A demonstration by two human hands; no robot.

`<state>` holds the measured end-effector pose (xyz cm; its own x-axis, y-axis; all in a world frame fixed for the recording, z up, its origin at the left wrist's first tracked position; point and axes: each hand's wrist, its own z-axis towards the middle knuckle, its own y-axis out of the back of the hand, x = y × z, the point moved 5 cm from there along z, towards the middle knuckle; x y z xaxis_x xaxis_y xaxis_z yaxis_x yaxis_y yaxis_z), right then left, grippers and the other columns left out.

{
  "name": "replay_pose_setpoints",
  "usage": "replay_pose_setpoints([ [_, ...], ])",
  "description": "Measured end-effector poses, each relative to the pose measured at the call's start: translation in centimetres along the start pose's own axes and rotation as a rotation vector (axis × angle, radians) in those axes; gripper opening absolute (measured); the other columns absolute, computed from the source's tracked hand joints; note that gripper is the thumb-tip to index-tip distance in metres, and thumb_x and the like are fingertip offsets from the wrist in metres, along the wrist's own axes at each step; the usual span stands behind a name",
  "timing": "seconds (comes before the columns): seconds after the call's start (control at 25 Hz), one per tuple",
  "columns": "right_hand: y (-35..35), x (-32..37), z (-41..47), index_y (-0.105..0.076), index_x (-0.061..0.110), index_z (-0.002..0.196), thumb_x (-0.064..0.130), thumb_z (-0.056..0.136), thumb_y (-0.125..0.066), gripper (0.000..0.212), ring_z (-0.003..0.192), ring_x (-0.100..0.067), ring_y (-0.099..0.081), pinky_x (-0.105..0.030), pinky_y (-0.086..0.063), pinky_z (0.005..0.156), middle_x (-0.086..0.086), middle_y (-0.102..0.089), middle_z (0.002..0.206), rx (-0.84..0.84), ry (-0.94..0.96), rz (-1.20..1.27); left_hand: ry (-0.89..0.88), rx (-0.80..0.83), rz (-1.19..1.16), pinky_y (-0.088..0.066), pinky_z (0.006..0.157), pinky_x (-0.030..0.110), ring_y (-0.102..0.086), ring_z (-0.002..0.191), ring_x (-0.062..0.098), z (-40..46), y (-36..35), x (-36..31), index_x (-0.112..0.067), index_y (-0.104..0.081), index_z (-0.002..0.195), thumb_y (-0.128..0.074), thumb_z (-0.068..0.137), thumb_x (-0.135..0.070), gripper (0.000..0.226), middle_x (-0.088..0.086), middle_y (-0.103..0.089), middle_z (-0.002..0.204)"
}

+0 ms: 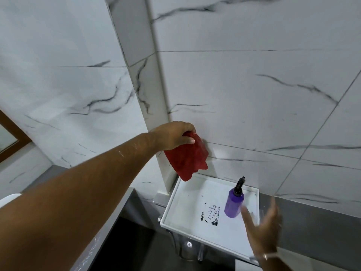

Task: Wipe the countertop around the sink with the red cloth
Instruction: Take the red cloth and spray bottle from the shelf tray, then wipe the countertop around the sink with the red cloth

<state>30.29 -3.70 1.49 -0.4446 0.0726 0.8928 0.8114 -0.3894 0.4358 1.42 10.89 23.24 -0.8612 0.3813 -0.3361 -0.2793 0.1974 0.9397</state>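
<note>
Left hand [173,136] gripping red cloth [186,159] | right hand [263,229] open, empty

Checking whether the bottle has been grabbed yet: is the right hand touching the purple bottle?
Cannot tell. In the head view the right hand is motion-blurred, its open fingers beside the purple bottle, and no clear contact or gap shows.

Two hands — left [173,136], right [263,229] — one red cloth [186,159], one purple bottle [234,204], one white tray [187,200]

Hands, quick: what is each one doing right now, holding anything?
Left hand: closed, holding the red cloth up by the wall.
Right hand: open, empty, near the purple bottle.
</note>
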Motion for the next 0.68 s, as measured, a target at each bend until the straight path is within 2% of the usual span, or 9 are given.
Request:
replay_pose_setpoints([
  [0.08, 0.2, 2.1, -3.9, -0.054, 0.039, 0.122, 0.059, 0.074, -0.064, 0.052, 0.102, -0.009, -0.059, -0.029, -0.048, 0.085, 0.010, -0.061, 0.120, 0.201, 0.253, 0.051, -0.031, 0.063, -0.024, -0.047, 0.090, 0.030, -0.057, 0.106, 0.012, -1.0, -0.4, 0.4, -0.021, -0.058, 0.129, -0.063, 0.097, -0.037, 0.035, -0.009, -0.062, 0.117],
  [0.12, -0.9, 3.6, -5.1, -0.056, 0.044, 0.116, 0.052, 0.075, -0.067, 0.044, 0.101, -0.004, -0.060, -0.028, -0.049, 0.083, 0.017, -0.061, 0.116, 0.363, 0.336, 0.057, -0.034, 0.099, -0.036, -0.044, 0.089, 0.024, -0.055, 0.107, 0.008, -1.8, -0.7, 0.9, -0.020, -0.056, 0.134, -0.064, 0.096, -0.038, 0.042, -0.011, -0.059, 0.119],
  [0.16, -2.4, 5.1, -5.5, -0.055, 0.045, 0.118, 0.048, 0.075, -0.070, 0.046, 0.106, -0.003, -0.059, -0.027, -0.049, 0.086, 0.022, -0.059, 0.119, 0.481, 0.399, 0.056, -0.033, 0.134, -0.046, -0.041, 0.088, 0.019, -0.053, 0.106, 0.005, -2.8, -0.9, 1.6, -0.019, -0.055, 0.136, -0.065, 0.096, -0.038, 0.046, -0.013, -0.057, 0.119],
  [0.24, -5.8, 10.0, -4.6, -0.048, 0.037, 0.131, 0.046, 0.075, -0.075, 0.062, 0.119, -0.004, -0.054, -0.025, -0.046, 0.098, 0.022, -0.054, 0.132, 0.547, 0.480, 0.039, -0.036, 0.199, -0.092, -0.043, 0.081, 0.012, -0.057, 0.097, 0.002, -5.4, -1.2, 3.3, -0.016, -0.061, 0.129, -0.067, 0.095, -0.033, 0.038, -0.014, -0.062, 0.113],
  [0.32, -10.2, 14.9, -2.9, -0.038, 0.025, 0.141, 0.050, 0.072, -0.077, 0.083, 0.121, -0.005, -0.048, -0.025, -0.042, 0.099, 0.012, -0.049, 0.136, 0.559, 0.546, -0.037, -0.007, 0.235, -0.178, -0.050, 0.075, 0.015, -0.064, 0.089, 0.004, -8.4, -1.4, 5.4, -0.013, -0.069, 0.116, -0.070, 0.094, -0.023, 0.024, -0.007, -0.070, 0.102],
  [0.44, -19.2, 20.3, -3.7, -0.032, 0.021, 0.145, 0.054, 0.068, -0.077, 0.095, 0.122, -0.005, -0.044, -0.028, -0.040, 0.101, 0.011, -0.046, 0.138, 0.845, 0.577, -0.191, 0.062, 0.208, -0.217, -0.053, 0.077, 0.021, -0.067, 0.087, 0.008, -13.7, -1.0, 10.2, -0.011, -0.072, 0.110, -0.072, 0.092, -0.015, 0.018, -0.001, -0.073, 0.098],
  [0.52, -25.9, 22.5, -6.2, -0.055, 0.022, 0.124, 0.037, 0.075, -0.076, 0.056, 0.100, -0.001, -0.060, -0.027, -0.047, 0.087, 0.012, -0.064, 0.115, 1.113, 0.527, -0.143, 0.117, 0.161, -0.207, -0.048, 0.075, 0.012, -0.065, 0.086, 0.002, -17.6, 0.1, 14.8, -0.012, -0.072, 0.109, -0.073, 0.090, -0.012, 0.019, -0.004, -0.073, 0.098],
  [0.6, -31.7, 25.0, -7.8, -0.066, 0.022, 0.097, 0.016, 0.082, -0.070, 0.017, 0.068, 0.002, -0.060, -0.027, -0.045, 0.071, 0.012, -0.067, 0.079, 1.166, 0.575, -0.097, 0.193, 0.101, -0.155, -0.042, 0.072, 0.006, -0.060, 0.080, -0.008, -21.1, 1.8, 20.3, -0.013, -0.072, 0.107, -0.074, 0.088, -0.009, 0.019, -0.009, -0.069, 0.092],
  [0.68, -37.4, 28.2, -8.6, -0.070, 0.017, 0.100, 0.008, 0.083, -0.065, 0.020, 0.069, -0.005, -0.064, -0.023, -0.046, 0.072, 0.005, -0.072, 0.081, 1.069, 0.647, -0.081, 0.286, 0.011, -0.078, -0.043, 0.074, 0.014, -0.058, 0.079, -0.006, -24.5, 3.3, 26.8, -0.018, -0.071, 0.102, -0.073, 0.087, -0.008, 0.019, -0.012, -0.066, 0.089],
])
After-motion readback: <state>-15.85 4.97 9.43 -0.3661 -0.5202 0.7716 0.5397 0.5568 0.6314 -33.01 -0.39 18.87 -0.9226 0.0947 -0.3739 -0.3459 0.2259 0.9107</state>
